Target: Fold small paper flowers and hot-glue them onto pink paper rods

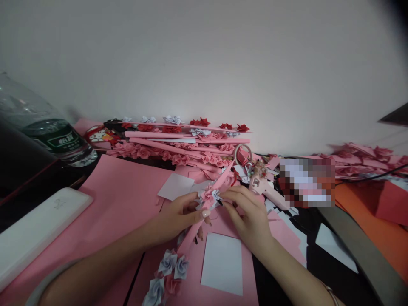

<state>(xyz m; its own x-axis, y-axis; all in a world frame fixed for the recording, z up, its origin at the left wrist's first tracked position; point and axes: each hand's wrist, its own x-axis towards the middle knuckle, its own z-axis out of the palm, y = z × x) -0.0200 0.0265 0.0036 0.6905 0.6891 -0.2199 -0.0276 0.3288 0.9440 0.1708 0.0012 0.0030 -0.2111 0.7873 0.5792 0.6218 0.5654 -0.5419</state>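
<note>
A rolled pink paper stick point(191, 234) slants up and away from me, with folded paper flowers along it. My left hand point(188, 212) is closed around its middle, thumb on top. At the same spot my right hand point(247, 208) pinches the edge of a pale blue paper flower point(216, 195), beside a pink paper flower point(208, 194) on the stick. Lower down, pale blue flowers point(168, 262) and a pink one cluster on the near end. A white paper square point(222, 263) lies below my right hand on pink paper point(188, 284).
Flower-covered sticks point(178, 159) are piled along the wall. A tape roll point(242, 154) and a pink glue gun point(269, 191) lie behind my right hand, among paper scraps. On the left are a water bottle point(47, 131) and a long white case point(41, 229). Orange paper point(366, 216) lies right.
</note>
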